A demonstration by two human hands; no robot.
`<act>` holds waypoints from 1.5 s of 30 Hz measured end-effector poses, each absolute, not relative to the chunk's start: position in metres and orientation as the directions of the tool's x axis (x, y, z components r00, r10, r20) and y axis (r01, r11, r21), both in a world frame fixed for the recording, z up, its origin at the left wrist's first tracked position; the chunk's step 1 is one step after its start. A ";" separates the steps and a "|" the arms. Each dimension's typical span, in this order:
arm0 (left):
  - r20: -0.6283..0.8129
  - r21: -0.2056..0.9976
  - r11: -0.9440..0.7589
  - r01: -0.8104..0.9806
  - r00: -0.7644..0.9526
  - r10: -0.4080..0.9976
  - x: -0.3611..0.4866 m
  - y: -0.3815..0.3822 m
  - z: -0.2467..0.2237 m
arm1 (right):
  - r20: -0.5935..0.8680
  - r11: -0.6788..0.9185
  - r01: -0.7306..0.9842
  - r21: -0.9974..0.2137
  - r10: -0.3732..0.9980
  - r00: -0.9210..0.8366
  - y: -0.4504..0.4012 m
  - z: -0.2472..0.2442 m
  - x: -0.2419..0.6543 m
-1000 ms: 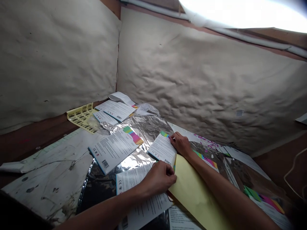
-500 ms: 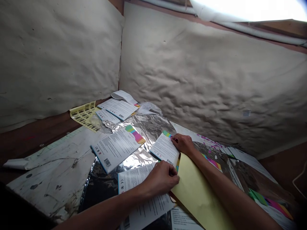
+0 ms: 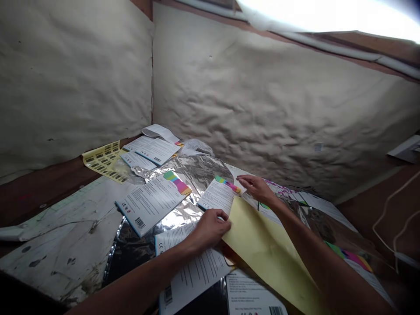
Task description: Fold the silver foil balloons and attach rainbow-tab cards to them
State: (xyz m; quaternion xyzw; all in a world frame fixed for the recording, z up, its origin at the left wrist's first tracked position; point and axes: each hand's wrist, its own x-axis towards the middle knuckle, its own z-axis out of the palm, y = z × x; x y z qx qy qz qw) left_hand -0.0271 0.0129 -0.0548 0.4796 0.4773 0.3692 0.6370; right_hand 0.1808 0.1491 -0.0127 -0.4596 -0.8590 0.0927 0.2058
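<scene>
My left hand [image 3: 211, 227] is closed in a pinch on the near-left corner of a plain yellow paper sheet [image 3: 262, 249]. The sheet slants down to the right, beneath my right forearm. My right hand [image 3: 256, 187] hovers just beyond the sheet, its fingers stretched out and apparently holding nothing. Left of those fingertips lies a white printed card [image 3: 218, 194] with coloured tabs along its top, partly covered by my left hand and the sheet. Another printed card [image 3: 183, 280] lies under my left wrist, and a third card [image 3: 152, 203] with coloured tabs is farther left.
Shiny plastic film [image 3: 197, 170] covers part of the worktable [image 3: 75, 240]. A yellow sheet of barcode labels [image 3: 105, 159] and several stacked cards [image 3: 157, 148] lie at the back left. More tabbed cards [image 3: 357, 262] are on the right. A papered wall [image 3: 262, 109] stands behind.
My right hand has come away from the tabbed card, its fingers now straighter. My left hand still pinches the yellow sheet, whose upper corner now covers part of that card. The view has turned slightly right.
</scene>
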 end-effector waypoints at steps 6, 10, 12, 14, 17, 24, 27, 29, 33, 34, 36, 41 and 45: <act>-0.303 0.890 0.391 -0.233 0.338 0.891 -0.030 0.016 -0.053 | 0.435 0.546 0.742 -0.389 0.819 -0.375 0.043 -0.005 0.185; -0.273 0.903 0.369 -0.220 0.371 0.888 -0.031 0.019 -0.055 | 0.435 0.654 0.687 -0.317 0.744 -0.507 -0.016 -0.040 0.168; -0.277 0.914 0.358 -0.192 0.352 0.894 -0.032 0.021 -0.057 | 0.440 0.718 0.652 -0.245 0.681 -0.585 -0.026 -0.052 0.162; -0.281 0.924 0.343 -0.172 0.307 0.909 -0.033 0.023 -0.059 | 0.459 0.760 0.614 -0.215 0.633 -0.623 -0.029 -0.056 0.159; -0.252 0.945 0.294 -0.144 0.253 0.934 -0.034 0.025 -0.060 | 0.499 0.786 0.574 -0.230 0.602 -0.624 -0.027 -0.055 0.160; -0.257 0.943 0.308 -0.130 0.308 0.916 -0.032 0.019 -0.053 | 0.588 0.734 0.580 -0.354 0.657 -0.471 -0.028 -0.052 0.166; -0.270 0.938 0.327 -0.116 0.349 0.898 -0.030 0.016 -0.051 | 0.591 0.715 0.590 -0.374 0.674 -0.443 -0.027 -0.049 0.167; -0.264 0.941 0.321 -0.107 0.360 0.895 -0.029 0.015 -0.052 | 0.588 0.710 0.598 -0.372 0.679 -0.441 -0.027 -0.047 0.166; -0.287 0.939 0.332 -0.084 0.334 0.898 -0.029 0.016 -0.052 | 0.593 0.702 0.600 -0.384 0.685 -0.423 -0.026 -0.048 0.166; -0.294 0.939 0.336 -0.076 0.332 0.896 -0.029 0.016 -0.052 | 0.596 0.704 0.596 -0.386 0.684 -0.422 -0.026 -0.050 0.165; -0.297 0.940 0.337 -0.064 0.340 0.892 -0.028 0.016 -0.051 | 0.606 0.712 0.588 -0.385 0.675 -0.421 -0.024 -0.052 0.165; -0.295 0.946 0.324 -0.028 0.342 0.892 -0.026 0.014 -0.050 | 0.698 0.730 0.573 -0.373 0.628 -0.345 -0.025 -0.031 0.174; -0.296 0.947 0.320 -0.016 0.341 0.892 -0.025 0.014 -0.051 | 0.840 0.709 0.616 -0.344 0.526 -0.137 -0.041 0.014 0.203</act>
